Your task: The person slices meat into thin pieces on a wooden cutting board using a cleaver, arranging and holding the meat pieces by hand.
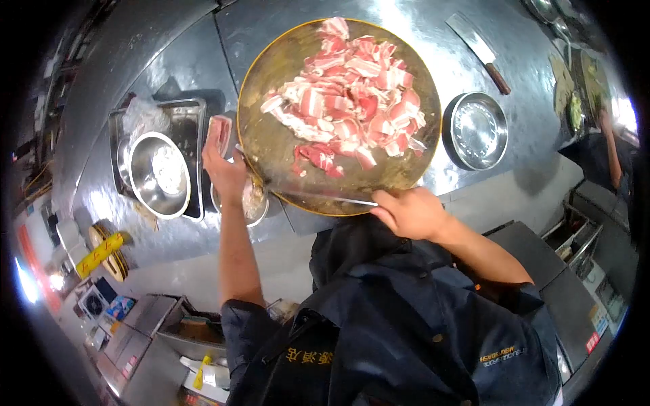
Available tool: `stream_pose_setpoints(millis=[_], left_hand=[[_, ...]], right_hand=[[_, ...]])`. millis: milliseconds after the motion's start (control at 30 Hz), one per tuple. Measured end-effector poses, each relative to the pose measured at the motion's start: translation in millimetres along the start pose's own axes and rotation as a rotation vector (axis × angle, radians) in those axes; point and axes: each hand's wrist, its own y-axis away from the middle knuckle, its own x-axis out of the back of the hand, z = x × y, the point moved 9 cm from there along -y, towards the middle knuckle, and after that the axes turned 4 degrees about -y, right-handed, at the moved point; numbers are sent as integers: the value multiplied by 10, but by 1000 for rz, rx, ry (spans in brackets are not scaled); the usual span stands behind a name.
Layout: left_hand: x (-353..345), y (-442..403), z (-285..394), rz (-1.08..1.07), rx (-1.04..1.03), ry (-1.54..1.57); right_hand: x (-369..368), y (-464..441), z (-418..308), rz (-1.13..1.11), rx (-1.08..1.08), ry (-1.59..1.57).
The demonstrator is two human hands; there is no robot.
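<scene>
My left hand (pixel 227 173) is closed on a strip of pork belly (pixel 218 130), just off the left edge of the round chopping board (pixel 271 74). Under that hand, partly covered by it, stands a metal bowl with pale contents (pixel 253 201). My right hand (pixel 413 212) grips a knife (pixel 338 197), its blade seen nearly edge-on and lying across the board's near edge, pointing left. A large heap of sliced pork belly (pixel 352 95) covers the board's middle. Nearer to me on the board is a small redder pile of meat (pixel 319 158).
A cleaver (pixel 477 49) and a round metal pan (pixel 479 130) lie right of the board on the steel counter (pixel 183 57). At left, a metal tray (pixel 198 111) holds a steel bowl (pixel 143 186) and a plastic bag (pixel 143 116). Another person's arm (pixel 611 150) shows at far right.
</scene>
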Motion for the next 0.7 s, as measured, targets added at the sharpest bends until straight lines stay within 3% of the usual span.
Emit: stream_pose_setpoints(millis=[33, 67, 100, 167, 200, 233, 267, 300, 367, 400, 433, 500, 567, 600, 667, 700], left_hand=[[-194, -7, -242, -1, 24, -173], [-243, -115, -202, -15, -40, 69], [-395, -168, -332, -26, -67, 46], [-620, -388, -437, -315, 237, 145], [-775, -387, -634, -388, 143, 64], [-764, -269, -458, -153, -397, -467], [-748, -433, -362, -458, -10, -371], [-942, -436, -647, -365, -147, -312], [-916, -514, -461, -505, -134, -456], [-981, -557, -515, -461, -201, -563], [-1001, -617, -566, -494, -108, -519], [-1368, -743, -1217, -475, -45, -192], [-1423, -1023, -1624, -418, -87, -200], [-1388, -1113, -1872, -343, 117, -7], [-926, -1000, -1781, -287, 458, 672], [-996, -837, -1933, -402, 656, 1211]], right_hand=[[-105, -5, 44, 51, 39, -29], [-181, -29, 58, 15, 38, -28], [-212, -57, 81, -13, 16, -17], [-207, -121, 168, -12, -65, -30], [-250, -154, 220, -17, -50, -21], [-163, -127, 247, -20, -129, -85], [-97, -139, 270, -78, -221, -193], [-94, -156, 347, 31, -188, -195], [-45, -186, 435, 165, -137, -157], [2, -212, 443, 185, -125, -137], [21, -250, 513, 217, -160, -119], [33, -329, 581, 295, -36, -27], [185, -176, 575, 311, -89, -44], [137, -220, 545, 301, -111, -51], [69, -284, 431, 383, -6, -65], [145, -174, 398, 343, -84, -147]])
